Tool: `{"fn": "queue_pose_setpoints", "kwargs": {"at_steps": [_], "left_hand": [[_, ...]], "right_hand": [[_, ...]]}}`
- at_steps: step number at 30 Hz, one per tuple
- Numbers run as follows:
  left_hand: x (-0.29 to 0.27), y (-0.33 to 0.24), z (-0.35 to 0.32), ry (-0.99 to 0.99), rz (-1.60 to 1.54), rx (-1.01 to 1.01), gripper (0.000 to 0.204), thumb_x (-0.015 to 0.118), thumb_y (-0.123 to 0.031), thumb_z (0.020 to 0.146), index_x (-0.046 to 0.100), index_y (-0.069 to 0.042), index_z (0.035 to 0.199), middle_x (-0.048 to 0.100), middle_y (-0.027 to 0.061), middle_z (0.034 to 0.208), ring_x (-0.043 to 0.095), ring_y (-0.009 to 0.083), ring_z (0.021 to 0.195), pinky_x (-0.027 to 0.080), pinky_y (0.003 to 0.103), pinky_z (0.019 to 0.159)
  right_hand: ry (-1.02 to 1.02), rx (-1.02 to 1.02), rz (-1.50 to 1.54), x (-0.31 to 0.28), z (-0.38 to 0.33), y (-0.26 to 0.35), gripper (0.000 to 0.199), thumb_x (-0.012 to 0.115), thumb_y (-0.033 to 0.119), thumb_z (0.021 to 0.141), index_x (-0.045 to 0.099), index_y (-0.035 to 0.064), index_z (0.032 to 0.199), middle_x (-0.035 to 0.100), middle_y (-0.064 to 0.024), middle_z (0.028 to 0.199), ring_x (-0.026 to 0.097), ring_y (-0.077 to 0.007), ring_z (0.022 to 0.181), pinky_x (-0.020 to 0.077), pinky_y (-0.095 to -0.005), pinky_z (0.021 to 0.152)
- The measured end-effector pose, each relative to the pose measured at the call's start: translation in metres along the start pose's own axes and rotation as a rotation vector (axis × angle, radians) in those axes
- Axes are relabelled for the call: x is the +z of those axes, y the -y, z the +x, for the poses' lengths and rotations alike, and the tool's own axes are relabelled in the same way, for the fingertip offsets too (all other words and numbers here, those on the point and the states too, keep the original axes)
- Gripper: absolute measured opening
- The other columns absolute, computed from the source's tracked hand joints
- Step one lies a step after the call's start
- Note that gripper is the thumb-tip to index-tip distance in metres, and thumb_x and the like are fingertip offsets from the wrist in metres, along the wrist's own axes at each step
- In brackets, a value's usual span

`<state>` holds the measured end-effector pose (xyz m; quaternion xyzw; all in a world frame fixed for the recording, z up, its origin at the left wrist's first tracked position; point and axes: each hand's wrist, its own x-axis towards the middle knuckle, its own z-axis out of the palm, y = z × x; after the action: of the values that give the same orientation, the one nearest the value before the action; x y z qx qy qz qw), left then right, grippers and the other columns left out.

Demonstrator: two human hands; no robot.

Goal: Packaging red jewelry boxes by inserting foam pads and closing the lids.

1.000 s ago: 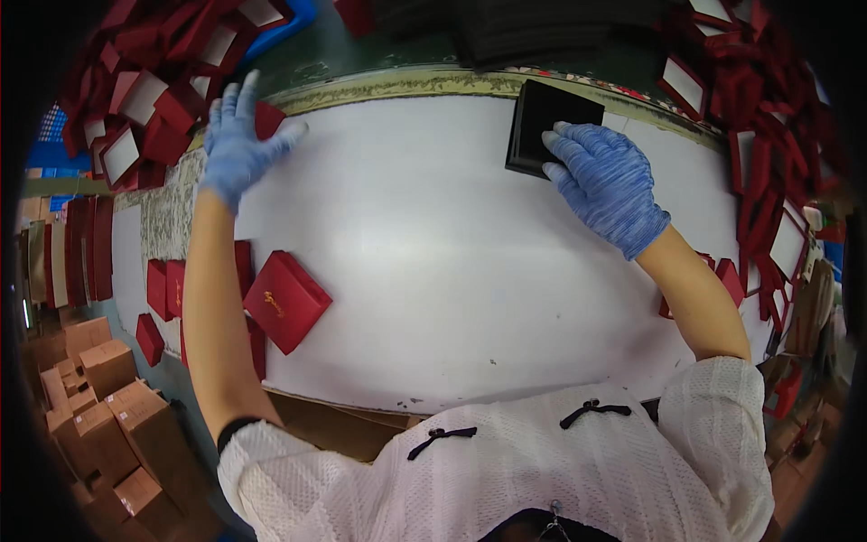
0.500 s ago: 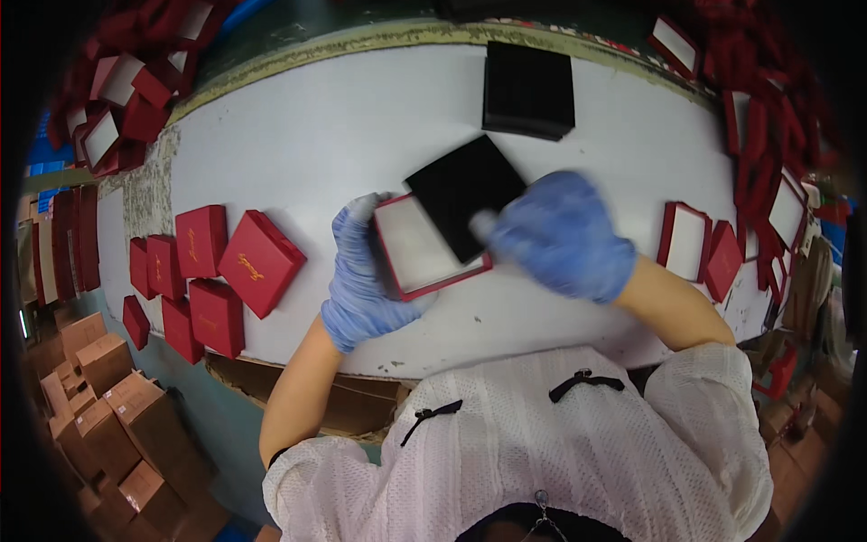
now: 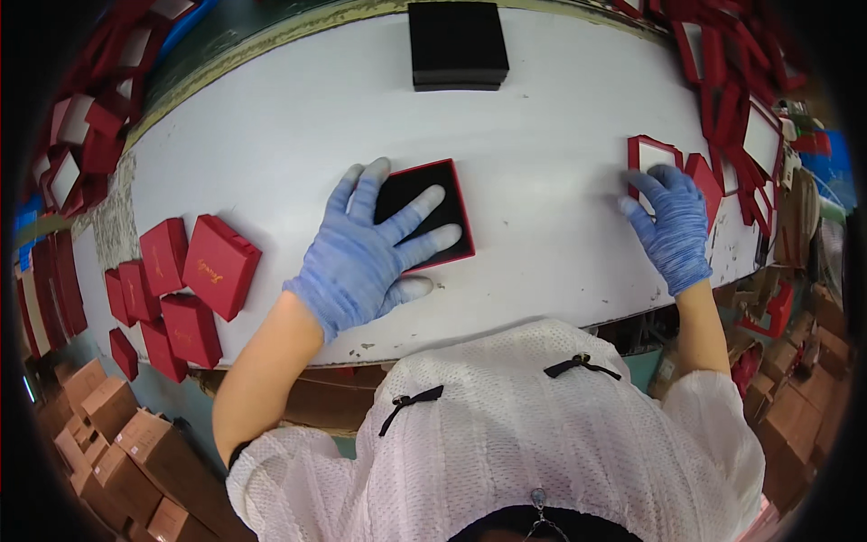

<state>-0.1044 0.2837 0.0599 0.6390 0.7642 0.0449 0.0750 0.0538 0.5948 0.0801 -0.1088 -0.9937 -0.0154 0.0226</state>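
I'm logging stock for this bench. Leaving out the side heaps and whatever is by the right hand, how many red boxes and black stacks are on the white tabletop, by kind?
Red boxes in the left cluster: 7 visible
Open red box under the left hand: 1
Black stack: 1
Total: 9

Blue-gloved left hand (image 3: 357, 253) over an open red box (image 3: 462, 210) on a white table (image 3: 542, 289).
Fingers spread across its black pad (image 3: 417, 183); right hand (image 3: 673, 226) at another box (image 3: 655, 155) near the table's right edge. Stacked black pads (image 3: 459, 43) by the far edge, closed boxes (image 3: 221, 265) near the left.
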Motion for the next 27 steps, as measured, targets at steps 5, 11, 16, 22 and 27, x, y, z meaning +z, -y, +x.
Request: {"fn": "queue_pose_setpoints", "kwargs": {"at_steps": [5,11,16,22,27], "left_hand": [[0.013,0.015,-0.003,-0.066,-0.162,0.03,0.069,0.067,-0.041,0.069,0.042,-0.019,0.13,0.033,0.011,0.138,0.027,0.0387,0.125,0.027,0.047,0.102],[0.052,0.016,0.005,-0.781,-0.818,0.048,0.112,0.083,-0.03,0.055,0.012,-0.014,0.14,0.022,0.0193,0.137,0.036,0.0345,0.12,0.035,0.043,0.098],[0.059,0.01,-0.016,-0.395,-1.304,-0.388,0.108,0.081,-0.039,0.056,0.019,-0.009,0.138,0.04,0.0223,0.126,0.04,0.0363,0.118,0.033,0.043,0.099],[0.021,0.01,-0.01,-0.224,-0.004,-0.271,0.092,0.059,-0.063,0.062,0.034,-0.014,0.135,0.038,0.0136,0.131,0.034,0.0361,0.122,0.008,0.054,0.105],[-0.03,0.058,-0.029,0.067,0.281,-0.411,0.094,0.058,-0.064,0.06,0.032,-0.016,0.136,0.041,0.0129,0.129,0.031,0.0329,0.125,-0.001,0.059,0.103]], "right_hand": [[-0.026,0.003,0.254,0.006,0.007,0.005,0.033,0.069,0.023,0.071,0.057,0.0056,0.096,0.058,-0.0096,0.087,0.055,-0.0247,0.078,0.0435,-0.0357,0.074],[0.195,-0.181,1.242,0.024,0.091,0.094,0.032,0.054,0.025,0.085,0.055,0.0014,0.107,0.061,-0.0101,0.094,0.058,-0.0202,0.085,0.0454,-0.0319,0.081],[0.14,-0.41,0.856,0.034,0.082,0.145,0.039,0.048,0.025,0.087,0.049,0.0014,0.118,0.058,-0.0143,0.097,0.056,-0.0266,0.089,0.0432,-0.0345,0.085],[0.048,-0.484,0.45,0.047,0.066,0.153,0.071,0.056,0.037,0.079,0.031,-0.005,0.13,0.044,-0.0225,0.116,0.041,-0.036,0.11,0.0264,-0.0453,0.1],[-0.116,-0.616,0.503,0.041,0.1,0.17,0.077,0.058,0.038,0.078,0.026,-0.0039,0.134,0.033,-0.0244,0.13,0.03,-0.0385,0.122,0.0177,-0.0463,0.105]]}}
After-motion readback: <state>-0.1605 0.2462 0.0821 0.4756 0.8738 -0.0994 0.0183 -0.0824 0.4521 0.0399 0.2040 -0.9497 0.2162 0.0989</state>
